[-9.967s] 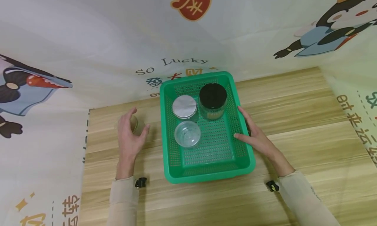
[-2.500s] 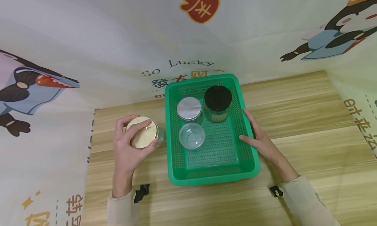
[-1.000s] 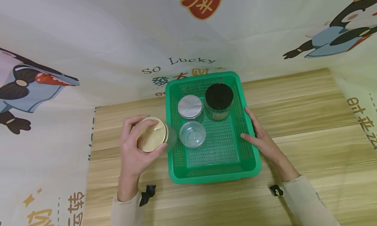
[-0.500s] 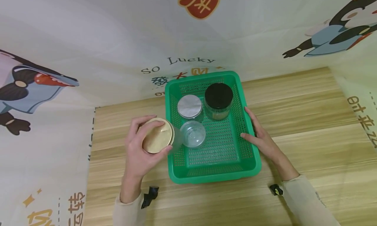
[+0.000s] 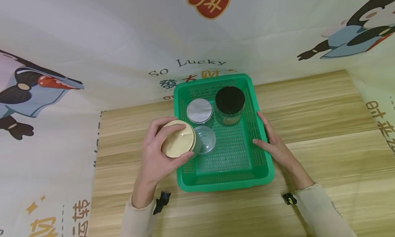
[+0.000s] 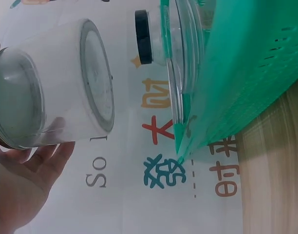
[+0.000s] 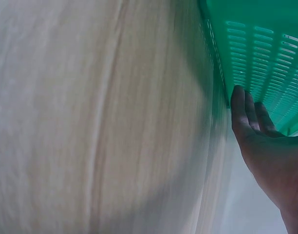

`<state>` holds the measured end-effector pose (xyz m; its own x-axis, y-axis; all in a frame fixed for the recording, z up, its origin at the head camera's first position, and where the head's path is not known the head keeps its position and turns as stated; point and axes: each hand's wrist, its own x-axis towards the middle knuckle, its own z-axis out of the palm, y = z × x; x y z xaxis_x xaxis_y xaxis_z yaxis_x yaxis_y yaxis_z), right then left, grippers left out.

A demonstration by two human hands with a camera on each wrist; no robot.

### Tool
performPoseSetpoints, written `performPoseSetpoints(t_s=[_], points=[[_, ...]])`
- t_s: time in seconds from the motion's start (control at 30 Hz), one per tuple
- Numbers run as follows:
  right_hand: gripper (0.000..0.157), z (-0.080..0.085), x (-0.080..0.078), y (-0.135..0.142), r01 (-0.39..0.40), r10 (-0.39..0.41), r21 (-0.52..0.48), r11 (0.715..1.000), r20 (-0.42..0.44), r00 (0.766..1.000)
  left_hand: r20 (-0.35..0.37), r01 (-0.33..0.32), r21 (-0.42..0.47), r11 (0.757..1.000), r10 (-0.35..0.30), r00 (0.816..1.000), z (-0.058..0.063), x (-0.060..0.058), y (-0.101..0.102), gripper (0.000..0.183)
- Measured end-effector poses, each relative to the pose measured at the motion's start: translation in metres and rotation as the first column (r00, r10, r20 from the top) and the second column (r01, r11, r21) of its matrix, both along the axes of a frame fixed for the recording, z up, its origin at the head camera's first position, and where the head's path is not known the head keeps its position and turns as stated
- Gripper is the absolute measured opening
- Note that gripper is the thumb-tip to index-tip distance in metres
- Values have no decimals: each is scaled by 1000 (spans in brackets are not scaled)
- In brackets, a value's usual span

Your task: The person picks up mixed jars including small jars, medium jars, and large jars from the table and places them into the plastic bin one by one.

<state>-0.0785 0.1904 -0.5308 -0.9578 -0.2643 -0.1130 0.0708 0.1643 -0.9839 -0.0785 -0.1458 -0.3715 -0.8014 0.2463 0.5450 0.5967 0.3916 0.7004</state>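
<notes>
My left hand (image 5: 157,158) grips a clear jar with a gold lid (image 5: 178,139) around its lid end. In the left wrist view the jar (image 6: 66,87) looks see-through and hangs in the air, apart from the basket. From above it overlaps the left rim of a green plastic basket (image 5: 223,186). On the basket's right side my right hand (image 5: 274,147) holds the rim, thumb over the inside and fingers (image 7: 239,109) against the outer wall. Inside stand a black-lidded jar (image 5: 229,100), a silver-lidded jar (image 5: 199,110) and a clear round container (image 5: 207,141), partly hidden by the held jar.
The basket stands on a wood-grain table (image 5: 308,127), close to a white printed cloth (image 5: 123,58) at the back. Cloth also hangs along the left and right table edges. The basket's front right floor (image 5: 228,158) shows bare mesh.
My left hand took hold of the gold-lidded jar on the left, lifted it and carried it right, over the basket's left rim. The right hand has stayed on the basket.
</notes>
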Motion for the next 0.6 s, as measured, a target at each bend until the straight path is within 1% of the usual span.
performPoseSetpoints(t_s=[0.1, 0.17, 0.3, 0.43, 0.6], points=[[82, 0, 1, 2, 2, -2, 1, 1000, 1, 1000, -4, 9, 1, 1000, -9, 1000, -2, -1, 3, 64], [82, 0, 0, 1, 4, -4, 4, 1000, 4, 1000, -10, 9, 1, 1000, -9, 1000, -6, -3, 2, 64], [82, -1, -1, 1, 5, -5, 0, 1000, 7, 1000, -11, 14, -10, 1000, -14, 1000, -18, -7, -2, 62], [82, -2, -1, 0, 2, -2, 4, 1000, 12, 1000, 6, 23, -34, 999, -23, 1000, -30, -11, -7, 60], [81, -1, 1, 0, 2, -2, -10, 1000, 10, 1000, 10, 39, -65, 997, -39, 999, -35, -14, -6, 57]])
